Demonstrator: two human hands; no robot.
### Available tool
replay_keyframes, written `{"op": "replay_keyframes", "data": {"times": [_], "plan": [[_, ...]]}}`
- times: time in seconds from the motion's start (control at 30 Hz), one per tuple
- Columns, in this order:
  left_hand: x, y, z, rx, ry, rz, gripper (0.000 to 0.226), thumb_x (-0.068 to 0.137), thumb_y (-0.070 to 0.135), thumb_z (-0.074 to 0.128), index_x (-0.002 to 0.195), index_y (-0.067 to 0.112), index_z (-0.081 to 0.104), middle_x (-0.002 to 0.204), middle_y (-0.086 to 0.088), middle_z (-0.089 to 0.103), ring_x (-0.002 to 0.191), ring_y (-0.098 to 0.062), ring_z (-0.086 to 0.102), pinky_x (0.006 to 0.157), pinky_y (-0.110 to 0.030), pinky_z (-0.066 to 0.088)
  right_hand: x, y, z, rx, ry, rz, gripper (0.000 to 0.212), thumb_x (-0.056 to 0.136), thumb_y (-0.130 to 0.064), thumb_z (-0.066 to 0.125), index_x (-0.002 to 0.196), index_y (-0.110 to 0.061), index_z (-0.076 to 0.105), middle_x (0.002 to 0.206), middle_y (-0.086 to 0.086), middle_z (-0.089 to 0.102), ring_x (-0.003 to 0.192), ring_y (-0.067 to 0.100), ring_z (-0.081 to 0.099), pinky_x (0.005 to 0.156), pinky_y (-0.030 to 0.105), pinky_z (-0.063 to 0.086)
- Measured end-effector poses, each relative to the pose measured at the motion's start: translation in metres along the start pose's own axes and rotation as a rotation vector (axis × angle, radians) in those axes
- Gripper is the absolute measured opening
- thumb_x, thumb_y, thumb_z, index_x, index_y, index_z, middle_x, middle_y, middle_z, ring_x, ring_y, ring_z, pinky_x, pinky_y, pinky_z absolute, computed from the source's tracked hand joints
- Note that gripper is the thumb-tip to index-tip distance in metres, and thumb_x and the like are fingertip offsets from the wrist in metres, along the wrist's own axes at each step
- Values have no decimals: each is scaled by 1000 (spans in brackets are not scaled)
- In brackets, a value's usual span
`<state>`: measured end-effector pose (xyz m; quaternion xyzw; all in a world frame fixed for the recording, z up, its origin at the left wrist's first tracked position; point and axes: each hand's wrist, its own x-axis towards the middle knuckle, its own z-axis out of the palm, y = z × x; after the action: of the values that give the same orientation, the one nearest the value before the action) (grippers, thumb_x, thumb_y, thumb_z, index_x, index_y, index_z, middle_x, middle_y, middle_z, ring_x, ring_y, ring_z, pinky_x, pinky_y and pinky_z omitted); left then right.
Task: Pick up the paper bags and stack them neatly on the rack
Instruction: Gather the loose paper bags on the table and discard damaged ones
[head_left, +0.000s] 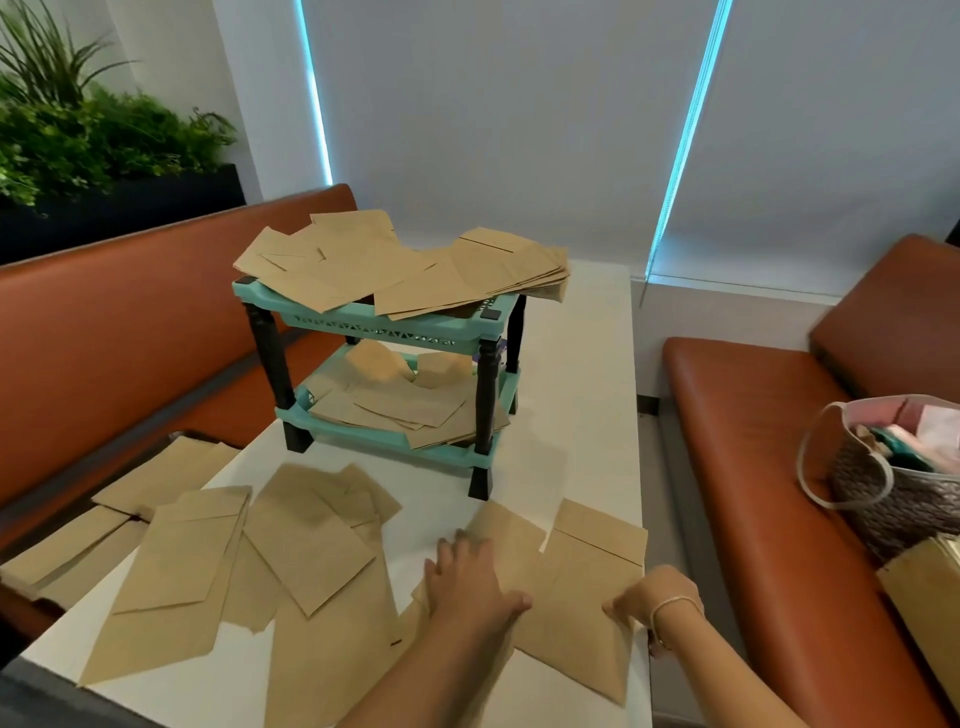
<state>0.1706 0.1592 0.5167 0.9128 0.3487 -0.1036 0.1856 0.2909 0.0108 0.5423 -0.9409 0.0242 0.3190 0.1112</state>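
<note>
On the white table (571, 395), toward twelve o'clock, stands the rack (387, 358), a two-tier teal frame on black legs. Its top shelf carries a loose heap of bags (395, 265) that overhang the edges, and the lower shelf holds another untidy layer, so neither tier yet reads as a neat stack. More bags lie flat across the near half of the table: a scattered group from eight to ten o'clock (218, 561), some slipping over the table edge toward the orange bench (130, 332), and two at about five o'clock (587, 587).

The left hand (470, 582) lies palm down on the nearer of those two bags, fingers spread flat, likely pinning or sliding the paper so it can be gathered. The right hand (649, 597) sits at that bag's right edge with its fingers curled down; whether they pinch the paper I cannot tell, as blur hides the tips. Working from both sides suits thin sheets that are hard to lift off a smooth top.

A handbag (893, 483) rests on the seat at three o'clock.
</note>
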Motion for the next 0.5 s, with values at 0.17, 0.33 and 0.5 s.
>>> {"op": "replay_keyframes", "data": {"times": [0.17,0.33,0.5], "plan": [[3,2,-3,10,57,-138,111,56,78,64,142,19,24,140,-9,29,129,-27,28,104,-38,31,0,3,-2,57,20,22,35,77,-30,75,75,-6,50,88,11,67,62,21,67,47,27,53],[6,7,-10,-141,20,-198,114,53,67,77,139,16,23,135,-9,29,126,-26,33,100,-37,39,4,11,1,159,50,23,26,79,-30,73,83,-7,62,81,7,69,70,19,69,69,29,59],[6,11,-13,-240,-2,-233,111,53,57,83,137,14,26,134,-9,31,126,-26,35,99,-37,42,15,16,13,276,156,-60,10,81,-9,58,71,-9,55,78,9,59,84,27,66,76,35,58]]}}
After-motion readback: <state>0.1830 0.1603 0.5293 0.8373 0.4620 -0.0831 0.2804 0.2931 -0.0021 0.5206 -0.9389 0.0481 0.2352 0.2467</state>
